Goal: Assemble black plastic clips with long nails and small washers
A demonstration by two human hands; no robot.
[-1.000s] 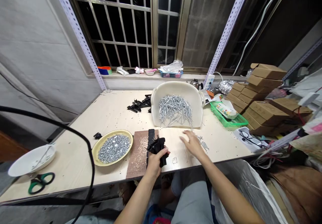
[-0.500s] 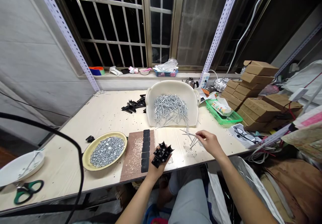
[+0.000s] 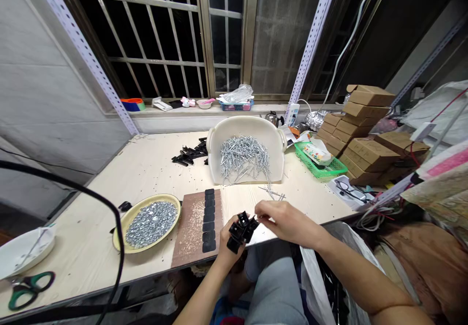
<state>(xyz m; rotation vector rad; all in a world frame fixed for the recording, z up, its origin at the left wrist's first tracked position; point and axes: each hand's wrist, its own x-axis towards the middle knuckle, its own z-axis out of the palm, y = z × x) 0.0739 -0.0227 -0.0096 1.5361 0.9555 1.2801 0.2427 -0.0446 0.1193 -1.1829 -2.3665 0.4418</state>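
Note:
My left hand (image 3: 225, 251) is closed round a small cluster of black plastic parts (image 3: 239, 235), held above the table's front edge. Against the right side of these parts, my right hand (image 3: 285, 221) pinches a thin silvery screw, mostly hidden by the fingers. Behind the hands, a few long screws (image 3: 272, 193) lie loose on the table. A heap of similar screws (image 3: 243, 154) fills the open cream tub (image 3: 215, 171). Left of my hands, a row of black pads (image 3: 208, 226) lies along a brown board (image 3: 188, 237).
A yellow bowl (image 3: 119, 235) of small metal pieces stands at left, near green-handled scissors (image 3: 31, 286) and a white dish (image 3: 46, 252). More black parts (image 3: 188, 154) lie behind. At right are a green basket (image 3: 321, 173), glasses (image 3: 351, 193) and stacked cardboard boxes (image 3: 369, 157).
My right hand has moved left from the loose screws to the black parts, carrying a screw. My left hand still holds the parts. The view has shifted slightly.

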